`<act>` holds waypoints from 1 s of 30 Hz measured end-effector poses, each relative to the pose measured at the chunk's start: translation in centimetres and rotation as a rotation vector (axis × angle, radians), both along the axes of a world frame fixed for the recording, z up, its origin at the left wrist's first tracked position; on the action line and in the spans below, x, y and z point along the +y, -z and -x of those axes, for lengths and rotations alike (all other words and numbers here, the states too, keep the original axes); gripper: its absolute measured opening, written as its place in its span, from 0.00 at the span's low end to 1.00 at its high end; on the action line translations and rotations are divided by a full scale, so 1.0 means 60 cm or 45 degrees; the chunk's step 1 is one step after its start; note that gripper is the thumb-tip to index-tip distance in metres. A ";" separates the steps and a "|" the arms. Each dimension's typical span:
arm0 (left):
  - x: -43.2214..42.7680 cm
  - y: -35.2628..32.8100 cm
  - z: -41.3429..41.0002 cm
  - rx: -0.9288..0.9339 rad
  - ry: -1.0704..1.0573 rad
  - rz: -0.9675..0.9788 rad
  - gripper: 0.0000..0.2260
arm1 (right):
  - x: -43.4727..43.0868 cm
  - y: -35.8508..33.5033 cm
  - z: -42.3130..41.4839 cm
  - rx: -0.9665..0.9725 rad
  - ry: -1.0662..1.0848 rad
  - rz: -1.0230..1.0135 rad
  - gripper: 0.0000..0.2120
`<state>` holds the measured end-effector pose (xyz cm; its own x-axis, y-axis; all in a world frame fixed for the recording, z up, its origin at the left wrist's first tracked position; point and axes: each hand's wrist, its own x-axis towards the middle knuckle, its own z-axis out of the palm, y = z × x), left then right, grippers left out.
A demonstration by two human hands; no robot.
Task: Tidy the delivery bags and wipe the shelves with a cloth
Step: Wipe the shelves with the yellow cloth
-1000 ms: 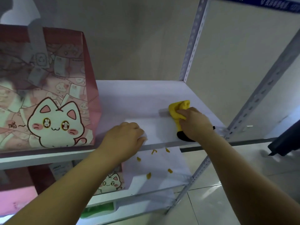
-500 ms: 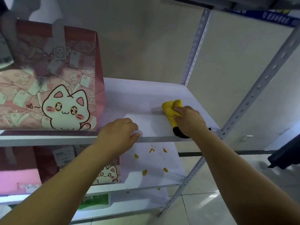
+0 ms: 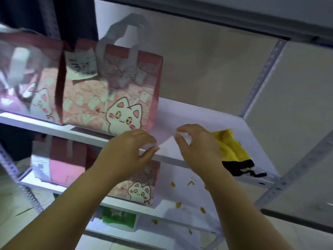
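Observation:
A pink delivery bag with a white cat print (image 3: 111, 98) stands on the white middle shelf (image 3: 207, 121), with a second, blurred pink bag (image 3: 27, 83) to its left. The yellow and black cloth (image 3: 230, 148) lies crumpled on the shelf's right front part, held by no hand. My right hand (image 3: 196, 147) hovers just left of the cloth, its fingers loosely curled around nothing. At the shelf's front edge, below the cat bag's corner, my left hand (image 3: 126, 152) is also loosely curled and holds nothing.
Another cat bag (image 3: 138, 186) sits on the lower shelf, where several orange crumbs (image 3: 180, 204) are scattered. A green and white box (image 3: 119, 219) lies below that. A perforated metal post (image 3: 306, 159) rises at the right front corner, and an upper shelf (image 3: 216, 15) runs overhead.
My right hand has let go of the yellow cloth and moved left of it. My left hand has lifted off the shelf surface. The view has swung left and up.

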<state>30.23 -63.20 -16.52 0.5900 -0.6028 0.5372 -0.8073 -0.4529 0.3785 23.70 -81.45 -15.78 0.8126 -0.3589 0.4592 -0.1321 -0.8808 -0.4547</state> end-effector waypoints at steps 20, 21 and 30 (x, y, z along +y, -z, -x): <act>0.181 0.002 -0.236 0.140 -0.464 0.060 0.30 | 0.080 0.019 -0.170 -0.207 0.066 -0.601 0.02; 0.177 0.002 -0.242 0.140 -0.444 0.066 0.29 | 0.075 0.019 -0.171 -0.224 0.105 -0.608 0.02; 0.080 -0.013 -0.282 0.197 -0.093 0.188 0.28 | -0.001 0.007 -0.159 -0.353 0.339 -0.581 0.03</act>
<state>47.17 -58.38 -15.73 0.7118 -0.4767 0.5159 -0.7011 -0.4387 0.5621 33.24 -81.48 -16.22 0.5394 -0.7446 0.3933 -0.1434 -0.5415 -0.8284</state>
